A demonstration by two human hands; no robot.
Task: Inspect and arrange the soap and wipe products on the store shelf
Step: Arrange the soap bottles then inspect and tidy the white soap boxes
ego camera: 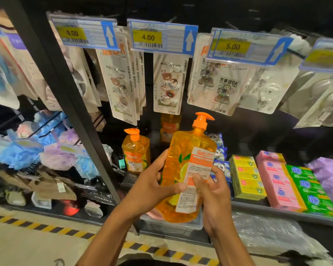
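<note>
I hold a large orange pump bottle of liquid soap (183,156) tilted in front of the shelf, its back label toward me. My left hand (150,187) grips its left side, thumb across the front. My right hand (213,191) holds the right side, thumb on the label. A second orange soap bottle (136,152) stands on the shelf to the left, a third (169,127) behind. Blue panda-print wipe packs (221,150) sit behind the held bottle. Yellow (247,177), pink (277,181) and green (311,189) soap bars lie stacked to the right.
Hanging card packs of hooks (167,83) with price tags (161,37) hang above the shelf. A black upright post (65,89) divides off bath sponges (17,152) at left. A clear bin (173,225) sits below the bottle. Yellow-black floor tape (46,227) runs along the base.
</note>
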